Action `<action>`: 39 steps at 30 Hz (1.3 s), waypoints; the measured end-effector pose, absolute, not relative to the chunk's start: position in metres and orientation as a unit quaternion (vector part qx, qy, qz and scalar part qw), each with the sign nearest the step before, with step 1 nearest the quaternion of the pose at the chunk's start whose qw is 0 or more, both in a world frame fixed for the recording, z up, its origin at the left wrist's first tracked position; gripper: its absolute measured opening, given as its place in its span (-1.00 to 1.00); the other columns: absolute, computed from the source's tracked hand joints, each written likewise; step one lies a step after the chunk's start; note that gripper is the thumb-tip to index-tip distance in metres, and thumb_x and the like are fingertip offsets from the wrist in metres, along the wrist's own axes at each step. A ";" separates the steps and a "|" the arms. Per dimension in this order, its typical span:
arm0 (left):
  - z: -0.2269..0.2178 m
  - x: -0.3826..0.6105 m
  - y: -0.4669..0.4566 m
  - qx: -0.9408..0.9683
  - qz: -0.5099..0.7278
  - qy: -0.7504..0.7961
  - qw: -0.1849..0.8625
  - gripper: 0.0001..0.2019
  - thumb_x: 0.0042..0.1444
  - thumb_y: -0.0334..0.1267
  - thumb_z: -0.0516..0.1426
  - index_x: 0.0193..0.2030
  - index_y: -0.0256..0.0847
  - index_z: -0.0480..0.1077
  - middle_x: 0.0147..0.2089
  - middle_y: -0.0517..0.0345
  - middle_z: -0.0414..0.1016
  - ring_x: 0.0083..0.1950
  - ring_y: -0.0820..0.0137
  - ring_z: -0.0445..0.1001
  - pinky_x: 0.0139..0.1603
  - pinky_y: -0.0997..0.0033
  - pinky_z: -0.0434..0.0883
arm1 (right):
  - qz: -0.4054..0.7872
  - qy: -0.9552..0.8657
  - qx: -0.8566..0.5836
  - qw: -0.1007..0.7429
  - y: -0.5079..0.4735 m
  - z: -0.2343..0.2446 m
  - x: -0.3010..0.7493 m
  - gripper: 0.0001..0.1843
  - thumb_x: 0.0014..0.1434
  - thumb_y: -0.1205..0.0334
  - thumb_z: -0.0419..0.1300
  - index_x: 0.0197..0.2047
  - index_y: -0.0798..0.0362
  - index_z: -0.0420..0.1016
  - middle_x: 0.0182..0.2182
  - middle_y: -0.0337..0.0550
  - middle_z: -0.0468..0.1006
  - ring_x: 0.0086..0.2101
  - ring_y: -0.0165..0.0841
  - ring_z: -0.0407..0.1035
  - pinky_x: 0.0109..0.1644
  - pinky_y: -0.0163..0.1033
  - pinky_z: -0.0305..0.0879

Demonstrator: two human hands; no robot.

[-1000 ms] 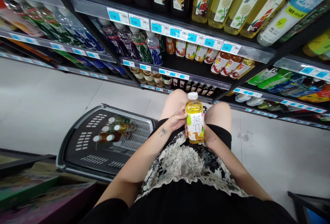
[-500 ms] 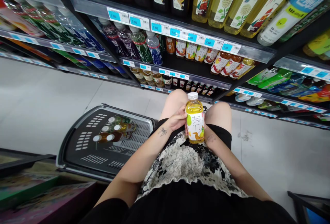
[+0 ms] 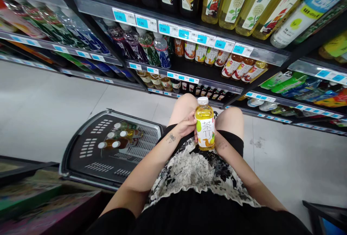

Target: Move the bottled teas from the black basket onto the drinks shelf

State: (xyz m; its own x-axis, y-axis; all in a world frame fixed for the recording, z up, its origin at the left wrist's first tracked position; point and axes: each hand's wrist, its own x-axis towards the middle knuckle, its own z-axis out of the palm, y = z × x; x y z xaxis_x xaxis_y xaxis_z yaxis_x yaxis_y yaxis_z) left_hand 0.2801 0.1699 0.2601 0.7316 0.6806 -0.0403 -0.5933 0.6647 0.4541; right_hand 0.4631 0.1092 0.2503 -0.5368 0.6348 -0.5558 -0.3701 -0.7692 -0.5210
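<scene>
Upright in front of my lap is a tea bottle with yellow liquid, a white cap and a white fruit-printed label turned toward me. My left hand grips its left side, fingers closed against the plastic. Behind the bottle's lower right side is my right hand, also holding it and largely hidden by it. On the floor to my left stands a dark shopping basket. Several drink bottles with white caps are inside it.
A drinks shelf with several tiers of bottles and blue price tags runs across the front. Colourful boxes are at the lower left. A dark-framed stand is at the lower right. Pale floor tiles lie on my right.
</scene>
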 end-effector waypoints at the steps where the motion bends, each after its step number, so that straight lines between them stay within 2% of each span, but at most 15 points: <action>1: 0.260 0.280 0.170 0.209 0.352 0.104 0.906 0.03 -0.02 -0.18 0.45 0.52 -0.13 0.02 0.11 -0.11 0.49 -0.07 0.24 0.56 -0.13 0.32 0.49 | 0.859 -0.177 -0.380 0.295 0.109 0.252 0.463 0.29 0.16 -0.65 -0.64 -0.10 0.24 0.56 -0.31 0.21 0.56 -0.35 -0.16 0.49 -0.21 -0.01 0.49; 3: 0.260 0.280 0.170 0.212 0.349 0.103 0.907 0.03 -0.02 -0.17 0.44 0.52 -0.12 0.01 0.11 -0.11 0.49 -0.02 0.22 0.55 -0.05 0.29 0.48 | 0.858 -0.179 -0.378 0.298 0.109 0.254 0.462 0.27 0.16 -0.67 -0.59 -0.09 0.23 0.56 -0.31 0.19 0.57 -0.34 -0.18 0.49 -0.19 -0.04 0.50; 8: 0.260 0.280 0.170 0.222 0.340 0.100 0.908 0.05 0.01 -0.13 0.43 0.54 -0.07 -0.04 0.09 -0.10 0.50 -0.19 0.30 0.55 -0.30 0.41 0.44 | 0.854 -0.176 -0.398 0.285 0.110 0.255 0.461 0.29 0.07 -0.74 -0.56 -0.14 0.21 0.56 -0.34 0.16 0.56 -0.36 -0.17 0.49 -0.22 -0.02 0.49; 13: 0.262 0.279 0.170 0.229 0.339 0.096 0.908 0.09 0.01 -0.10 0.43 0.55 -0.07 -0.11 0.07 -0.09 0.51 -0.27 0.31 0.54 -0.45 0.45 0.40 | 0.836 -0.172 -0.419 0.309 0.107 0.265 0.457 0.22 0.18 -0.67 -0.54 -0.13 0.21 0.56 -0.31 0.16 0.55 -0.36 -0.19 0.46 -0.22 -0.04 0.47; 17: 0.264 0.280 0.171 0.224 0.342 0.102 0.907 0.13 -0.02 -0.11 0.45 0.56 -0.11 -0.12 0.09 -0.10 0.50 -0.18 0.27 0.57 -0.37 0.42 0.48 | 0.845 -0.156 -0.415 0.300 0.107 0.269 0.456 0.27 0.21 -0.55 -0.72 -0.14 0.23 0.55 -0.33 0.19 0.53 -0.37 -0.18 0.45 -0.25 -0.04 0.45; 19: 0.264 0.280 0.171 0.222 0.342 0.103 0.907 0.13 -0.02 -0.12 0.45 0.56 -0.11 -0.13 0.14 -0.12 0.48 -0.18 0.27 0.57 -0.40 0.42 0.48 | 0.850 -0.151 -0.408 0.296 0.108 0.265 0.457 0.30 0.20 -0.51 -0.80 -0.13 0.24 0.54 -0.33 0.19 0.52 -0.37 -0.18 0.46 -0.24 -0.03 0.45; 22: 0.264 0.280 0.170 0.221 0.339 0.103 0.909 0.13 -0.02 -0.11 0.45 0.56 -0.07 -0.13 0.17 -0.11 0.46 -0.26 0.30 0.55 -0.54 0.44 0.44 | 0.845 -0.161 -0.411 0.304 0.109 0.258 0.459 0.29 0.21 -0.50 -0.79 -0.11 0.25 0.53 -0.33 0.18 0.52 -0.37 -0.18 0.47 -0.21 -0.01 0.46; 28: 0.263 0.280 0.170 0.220 0.347 0.116 0.904 0.06 -0.03 -0.11 0.45 0.52 -0.08 0.00 0.17 -0.08 0.45 -0.28 0.33 0.53 -0.55 0.44 0.45 | 0.843 -0.180 -0.414 0.293 0.108 0.264 0.457 0.29 0.20 -0.53 -0.76 -0.16 0.23 0.55 -0.33 0.20 0.53 -0.38 -0.18 0.46 -0.25 -0.05 0.45; 34: 0.265 0.279 0.170 0.224 0.334 0.108 0.909 0.14 -0.02 -0.09 0.45 0.57 -0.04 -0.14 0.12 -0.08 0.48 -0.31 0.31 0.54 -0.55 0.43 0.44 | 0.839 -0.204 -0.404 0.303 0.109 0.268 0.456 0.21 0.23 -0.54 -0.71 -0.25 0.18 0.52 -0.46 0.13 0.48 -0.41 -0.21 0.41 -0.22 -0.02 0.47; 39: 0.263 0.279 0.170 0.223 0.336 0.107 0.909 0.14 -0.02 -0.10 0.45 0.58 -0.06 -0.14 0.12 -0.12 0.49 -0.28 0.29 0.56 -0.52 0.43 0.45 | 0.840 -0.200 -0.391 0.318 0.108 0.256 0.459 0.22 0.18 -0.63 -0.63 -0.19 0.19 0.52 -0.40 0.13 0.53 -0.40 -0.18 0.47 -0.22 -0.05 0.49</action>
